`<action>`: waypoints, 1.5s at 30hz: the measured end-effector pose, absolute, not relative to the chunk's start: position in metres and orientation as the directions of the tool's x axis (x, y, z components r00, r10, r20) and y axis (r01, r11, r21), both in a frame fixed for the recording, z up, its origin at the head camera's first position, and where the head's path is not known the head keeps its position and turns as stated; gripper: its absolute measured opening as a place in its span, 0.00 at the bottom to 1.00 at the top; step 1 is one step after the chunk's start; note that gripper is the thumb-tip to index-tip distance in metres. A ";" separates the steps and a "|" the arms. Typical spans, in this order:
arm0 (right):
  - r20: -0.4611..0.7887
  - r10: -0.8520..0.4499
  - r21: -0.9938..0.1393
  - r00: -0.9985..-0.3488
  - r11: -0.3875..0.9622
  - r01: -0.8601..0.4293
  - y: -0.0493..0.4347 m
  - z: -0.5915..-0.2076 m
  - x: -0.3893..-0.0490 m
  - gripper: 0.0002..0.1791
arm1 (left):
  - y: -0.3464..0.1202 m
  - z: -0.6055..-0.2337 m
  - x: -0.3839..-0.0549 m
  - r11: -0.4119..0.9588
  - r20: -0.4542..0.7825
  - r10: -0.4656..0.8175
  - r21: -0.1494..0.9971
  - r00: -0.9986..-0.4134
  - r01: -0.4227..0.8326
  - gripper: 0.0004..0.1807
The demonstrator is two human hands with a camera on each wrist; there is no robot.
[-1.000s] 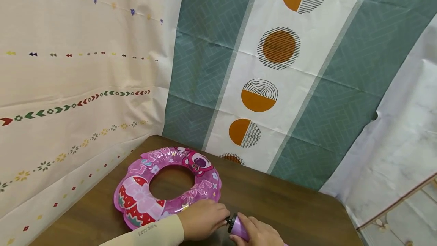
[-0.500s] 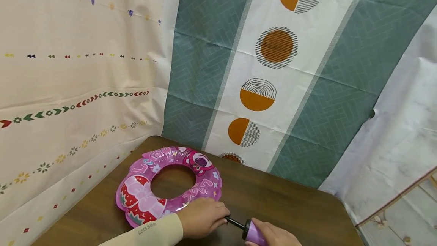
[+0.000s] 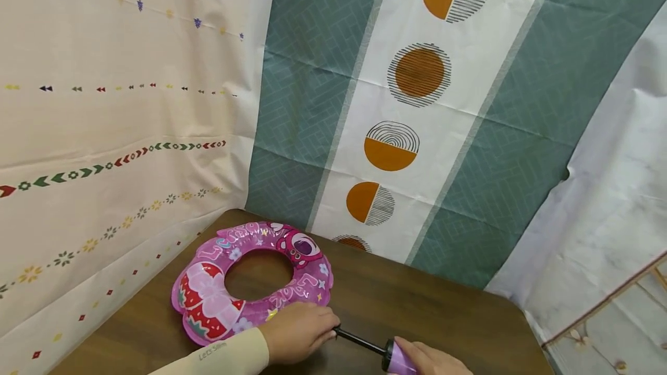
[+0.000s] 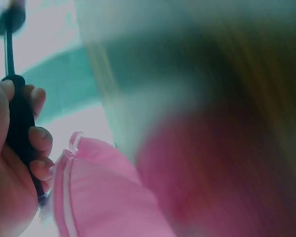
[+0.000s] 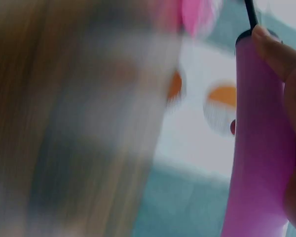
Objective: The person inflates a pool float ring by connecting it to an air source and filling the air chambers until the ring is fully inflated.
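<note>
A hand pump spans both hands, its purple barrel (image 5: 259,123) on the right and its black handle (image 4: 20,118) on the left. My left hand (image 3: 299,331) curls its fingers around that handle, close against the near edge of the pink swim ring (image 3: 200,282). The handle's lower end meets something clear beside the ring in the left wrist view; whether they are joined I cannot tell. Gripping the barrel is my right hand (image 3: 429,359), with the thumb near its black cap. A long stretch of thin black rod (image 3: 359,340) shows between cap and handle.
The swim ring, printed with strawberries and a bear, lies on the brown wooden table (image 3: 458,317). A cream patterned cloth (image 3: 104,132) hangs at the left and a green-and-white one (image 3: 312,103) behind. A pale marbled cloth (image 3: 615,219) hangs at the right.
My right hand has drawn the pump barrel right and down, away from the left hand, so more rod shows. The left hand stays at the ring, nearly still.
</note>
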State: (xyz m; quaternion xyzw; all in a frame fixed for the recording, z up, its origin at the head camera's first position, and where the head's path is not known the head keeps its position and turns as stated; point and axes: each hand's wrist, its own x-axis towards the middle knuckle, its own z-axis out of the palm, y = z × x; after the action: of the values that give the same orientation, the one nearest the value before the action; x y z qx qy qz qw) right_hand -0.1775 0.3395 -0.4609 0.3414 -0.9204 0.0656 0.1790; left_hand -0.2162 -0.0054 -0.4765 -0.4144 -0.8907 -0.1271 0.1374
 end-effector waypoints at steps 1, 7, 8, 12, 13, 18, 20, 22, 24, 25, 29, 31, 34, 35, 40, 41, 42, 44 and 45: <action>0.389 -0.588 0.005 -0.709 0.771 -0.636 0.328 -0.461 -0.177 0.35 | -0.002 -0.477 -0.215 0.621 0.356 0.705 0.106 -0.613 0.776 0.10; 0.544 -0.567 0.123 -0.618 0.783 -0.610 0.273 -0.467 -0.183 0.35 | 0.007 -0.476 -0.205 0.657 0.399 0.672 0.068 -0.624 0.751 0.09; 0.578 -0.564 0.150 -0.590 0.784 -0.603 0.267 -0.468 -0.184 0.35 | 0.007 -0.476 -0.204 0.661 0.405 0.666 0.070 -0.627 0.747 0.08; 0.653 -0.547 0.199 -0.525 0.792 -0.578 0.256 -0.473 -0.187 0.37 | 0.008 -0.474 -0.205 0.645 0.419 0.672 0.072 -0.610 0.760 0.08; 0.654 -0.557 0.211 -0.512 0.784 -0.583 0.256 -0.475 -0.187 0.37 | 0.009 -0.475 -0.206 0.635 0.416 0.682 0.071 -0.601 0.769 0.09; 0.501 -0.628 0.142 -0.596 0.738 -0.659 0.271 -0.476 -0.184 0.34 | 0.005 -0.478 -0.206 0.597 0.386 0.721 0.075 -0.575 0.799 0.09; 0.399 -0.632 0.065 -0.665 0.743 -0.667 0.282 -0.473 -0.182 0.34 | 0.001 -0.478 -0.207 0.599 0.381 0.720 0.081 -0.580 0.797 0.09; 0.295 -0.626 -0.003 -0.721 0.754 -0.656 0.295 -0.467 -0.183 0.35 | -0.002 -0.477 -0.209 0.605 0.384 0.713 0.087 -0.587 0.792 0.09; 0.213 -0.605 -0.033 -0.767 0.780 -0.624 0.306 -0.461 -0.183 0.38 | -0.005 -0.476 -0.212 0.610 0.386 0.708 0.086 -0.591 0.788 0.09; 0.184 -0.596 -0.036 -0.782 0.791 -0.611 0.312 -0.458 -0.184 0.40 | -0.007 -0.476 -0.212 0.615 0.387 0.705 0.084 -0.594 0.784 0.09; 0.096 -0.539 -0.025 -0.837 0.839 -0.543 0.340 -0.451 -0.182 0.44 | -0.016 -0.475 -0.214 0.629 0.391 0.688 0.099 -0.612 0.771 0.09; 0.150 -0.532 -0.014 -0.833 0.842 -0.540 0.353 -0.453 -0.178 0.44 | -0.018 -0.476 -0.215 0.632 0.389 0.682 0.112 -0.620 0.766 0.10; 0.274 -0.535 0.022 -0.799 0.835 -0.551 0.365 -0.460 -0.173 0.41 | -0.018 -0.477 -0.217 0.633 0.390 0.678 0.122 -0.623 0.764 0.10; 0.312 -0.537 0.028 -0.784 0.830 -0.558 0.365 -0.462 -0.172 0.41 | -0.016 -0.477 -0.218 0.630 0.389 0.681 0.120 -0.620 0.767 0.10; 0.425 -0.611 0.084 -0.668 0.762 -0.643 0.339 -0.473 -0.178 0.41 | 0.003 -0.479 -0.214 0.604 0.371 0.714 0.102 -0.594 0.790 0.11; 0.466 -0.622 0.117 -0.629 0.748 -0.653 0.330 -0.476 -0.178 0.41 | 0.007 -0.479 -0.211 0.605 0.368 0.716 0.097 -0.593 0.790 0.11; 0.473 -0.632 0.138 -0.613 0.741 -0.657 0.321 -0.475 -0.179 0.41 | 0.010 -0.479 -0.208 0.610 0.367 0.711 0.101 -0.599 0.786 0.10; 0.504 -0.634 0.185 -0.586 0.742 -0.644 0.304 -0.472 -0.178 0.39 | 0.011 -0.478 -0.203 0.635 0.389 0.685 0.097 -0.616 0.766 0.09; 0.505 -0.633 0.194 -0.587 0.746 -0.637 0.296 -0.470 -0.178 0.38 | 0.011 -0.476 -0.200 0.647 0.401 0.671 0.093 -0.624 0.756 0.08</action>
State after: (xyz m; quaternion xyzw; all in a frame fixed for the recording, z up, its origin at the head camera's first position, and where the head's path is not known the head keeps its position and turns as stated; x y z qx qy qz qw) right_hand -0.1775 0.2959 -0.4697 0.3564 -0.8908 0.0039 0.2818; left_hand -0.2002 0.0113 -0.4762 -0.4001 -0.8920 -0.1274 0.1675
